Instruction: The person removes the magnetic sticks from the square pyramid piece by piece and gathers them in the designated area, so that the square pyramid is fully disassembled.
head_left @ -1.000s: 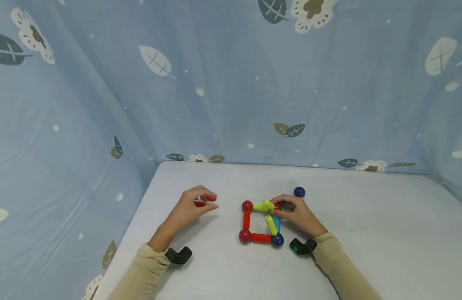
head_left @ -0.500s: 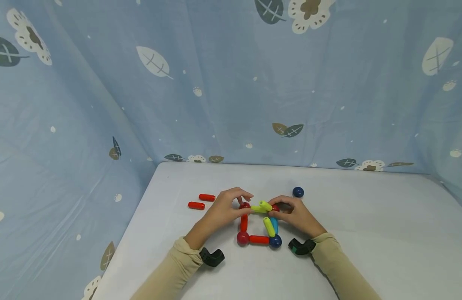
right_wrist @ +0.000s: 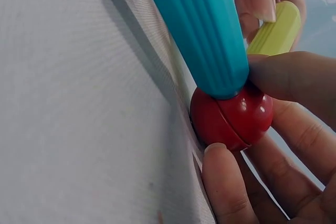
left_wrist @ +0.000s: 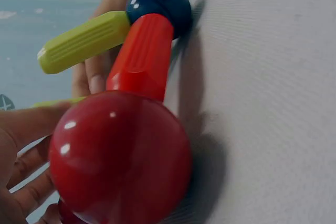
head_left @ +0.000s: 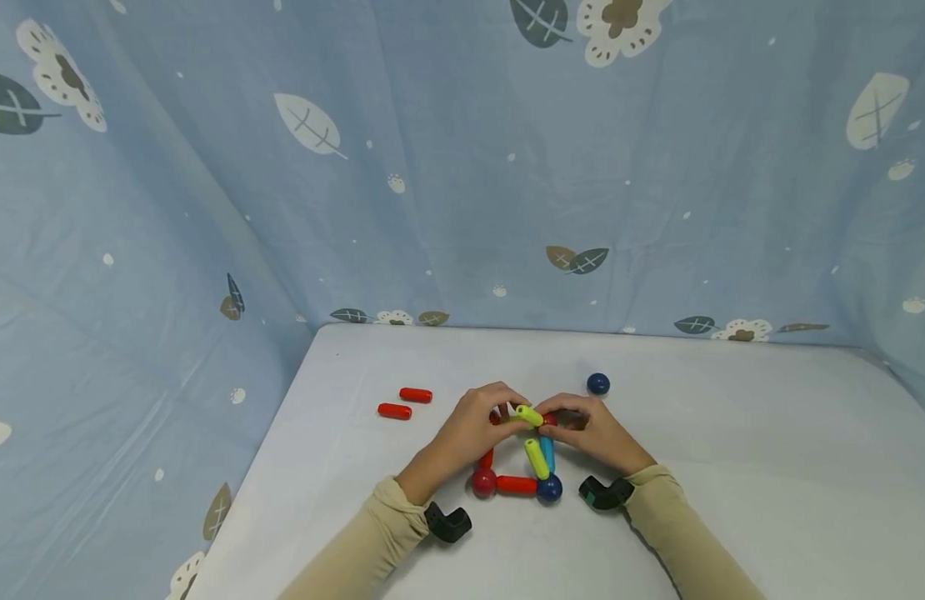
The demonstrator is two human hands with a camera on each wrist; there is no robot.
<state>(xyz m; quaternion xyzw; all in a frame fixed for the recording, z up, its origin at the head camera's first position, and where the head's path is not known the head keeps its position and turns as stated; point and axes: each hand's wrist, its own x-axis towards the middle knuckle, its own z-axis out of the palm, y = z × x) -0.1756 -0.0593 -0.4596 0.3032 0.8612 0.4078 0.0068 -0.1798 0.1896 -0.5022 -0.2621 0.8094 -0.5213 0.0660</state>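
Note:
A square frame of magnetic rods and balls lies on the table. My right hand (head_left: 593,427) grips the red ball (right_wrist: 231,116) at its far right corner, thumb and fingers around it. My left hand (head_left: 470,427) reaches over the far left red ball (head_left: 495,417) and pinches the yellow-green rod (head_left: 529,416) that slants up from the gripped ball. A light blue rod (right_wrist: 202,30) joins that ball to the dark blue ball (head_left: 548,488). Another yellow-green rod (left_wrist: 86,41) rises from the dark blue ball. Red rods (head_left: 517,485) meet at the near left red ball (left_wrist: 121,156).
Two loose red rods, one farther back (head_left: 416,395) and one nearer (head_left: 394,411), lie left of the frame. A loose dark blue ball (head_left: 598,383) sits behind my right hand. A blue patterned cloth (head_left: 462,167) hangs behind the white table (head_left: 732,433).
My left hand has let go of the two red rods at the left and moved right to the frame's far side, onto the slanting yellow-green rod. My right hand has stayed on the red ball.

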